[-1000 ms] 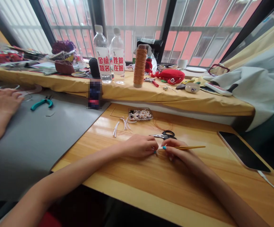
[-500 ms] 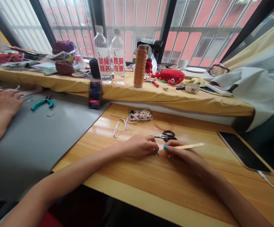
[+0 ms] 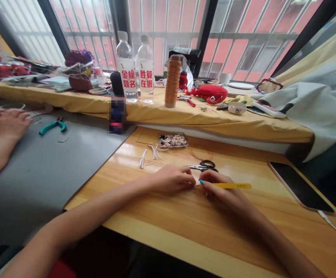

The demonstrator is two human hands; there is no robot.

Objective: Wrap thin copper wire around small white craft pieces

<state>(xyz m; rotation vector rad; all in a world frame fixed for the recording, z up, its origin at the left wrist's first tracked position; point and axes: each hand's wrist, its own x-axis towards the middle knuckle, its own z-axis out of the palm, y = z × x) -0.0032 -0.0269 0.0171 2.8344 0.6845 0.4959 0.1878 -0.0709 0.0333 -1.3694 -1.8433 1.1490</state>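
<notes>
My left hand [image 3: 172, 178] rests on the wooden table with its fingers pinched together; what they hold is too small and hidden to make out. My right hand [image 3: 220, 185] grips a slim crochet hook [image 3: 236, 185] with a flat yellow handle, whose thin tip points at my left fingertips. A small whitish bit shows between the two hands. Just beyond them lie scissors [image 3: 204, 166] with black handles and a loose coil of thin orange thread [image 3: 201, 154]. White strips [image 3: 143, 158] lie farther left, near a clear box of small beads or shell-like pieces [image 3: 173, 140].
A phone [image 3: 301, 187] with a white cable lies at right. At left, another person's hands [image 3: 12, 123] work over a grey mat [image 3: 54, 166] near teal pliers [image 3: 52, 126]. The cloth-covered ledge [image 3: 162, 116] holds bottles [image 3: 146, 71], an orange thread spool [image 3: 173, 83] and a red plush item [image 3: 211, 94].
The crochet hook has turned in my right hand: its handle shows plain yellow instead of a pale patterned side, and its end sits slightly lower. My left hand has hardly moved.
</notes>
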